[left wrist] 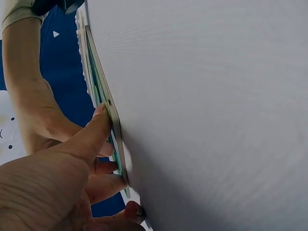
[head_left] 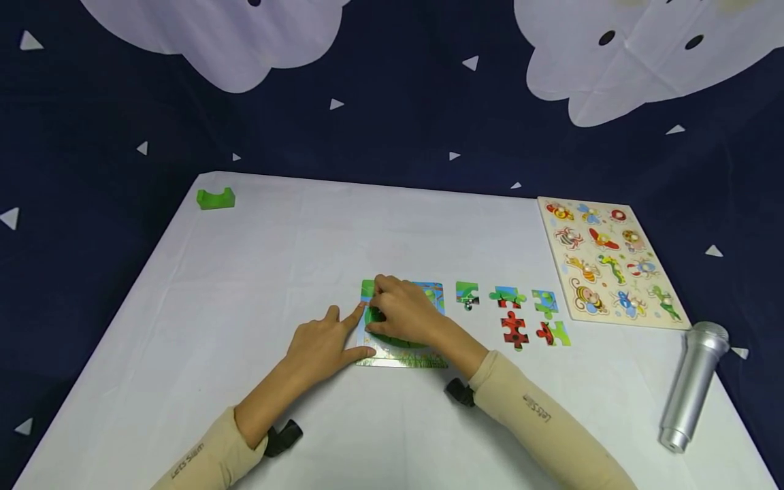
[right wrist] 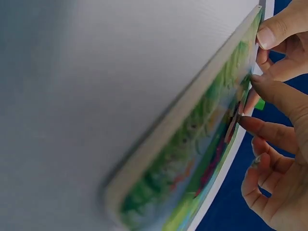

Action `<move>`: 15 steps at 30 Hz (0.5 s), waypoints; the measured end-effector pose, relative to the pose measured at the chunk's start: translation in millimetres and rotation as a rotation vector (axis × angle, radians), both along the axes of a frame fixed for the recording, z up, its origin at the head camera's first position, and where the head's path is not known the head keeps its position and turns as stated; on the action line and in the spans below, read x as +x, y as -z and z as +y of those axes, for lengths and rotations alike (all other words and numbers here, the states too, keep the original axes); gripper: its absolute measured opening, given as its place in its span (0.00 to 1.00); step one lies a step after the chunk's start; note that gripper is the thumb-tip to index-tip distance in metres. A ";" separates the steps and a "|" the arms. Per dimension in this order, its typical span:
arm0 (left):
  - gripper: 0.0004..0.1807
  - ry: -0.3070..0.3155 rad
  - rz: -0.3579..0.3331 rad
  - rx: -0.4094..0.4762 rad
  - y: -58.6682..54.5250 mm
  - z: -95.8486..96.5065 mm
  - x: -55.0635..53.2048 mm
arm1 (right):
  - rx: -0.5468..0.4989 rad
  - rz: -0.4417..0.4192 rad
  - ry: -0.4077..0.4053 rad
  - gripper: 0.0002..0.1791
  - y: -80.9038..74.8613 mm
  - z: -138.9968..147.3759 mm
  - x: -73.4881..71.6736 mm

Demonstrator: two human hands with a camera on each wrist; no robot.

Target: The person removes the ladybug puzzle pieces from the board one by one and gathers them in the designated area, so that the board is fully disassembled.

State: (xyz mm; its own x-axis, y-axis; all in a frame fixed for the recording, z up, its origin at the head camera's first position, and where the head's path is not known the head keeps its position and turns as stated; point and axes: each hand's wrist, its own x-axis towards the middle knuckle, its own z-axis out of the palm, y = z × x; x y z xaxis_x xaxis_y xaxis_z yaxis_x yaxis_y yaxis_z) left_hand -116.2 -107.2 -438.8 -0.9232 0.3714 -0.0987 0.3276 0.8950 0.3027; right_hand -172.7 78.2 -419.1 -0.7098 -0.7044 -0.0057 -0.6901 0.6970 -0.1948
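One puzzle (head_left: pixel 401 362) before you | left hand (head_left: pixel 318 348): fingers apart, touching its edge | right hand (head_left: pixel 405 312): on top, can't tell if pinching

The left hand (left wrist: pixel 43 187) rests its thumb on the edge of a thin board (left wrist: pixel 119 142) on the white worktop (left wrist: pixel 216 120). Beyond is the right hand (left wrist: pixel 41 108), fingertips partly hidden, perhaps touching the board.
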 end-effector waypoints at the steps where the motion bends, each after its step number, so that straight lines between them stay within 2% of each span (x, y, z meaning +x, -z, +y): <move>1: 0.47 0.001 -0.002 0.001 -0.2 0.2 0.1 | 0.008 -0.011 0.001 0.25 -1.0 -0.6 -0.5; 6: 0.47 0.007 -0.009 0.005 0.0 1.7 1.3 | 0.060 -0.059 0.001 0.24 -6.5 -3.5 -4.6; 15: 0.47 0.010 -0.005 0.003 1.0 1.1 0.7 | 0.159 -0.031 -0.017 0.22 -12.1 -10.4 -9.9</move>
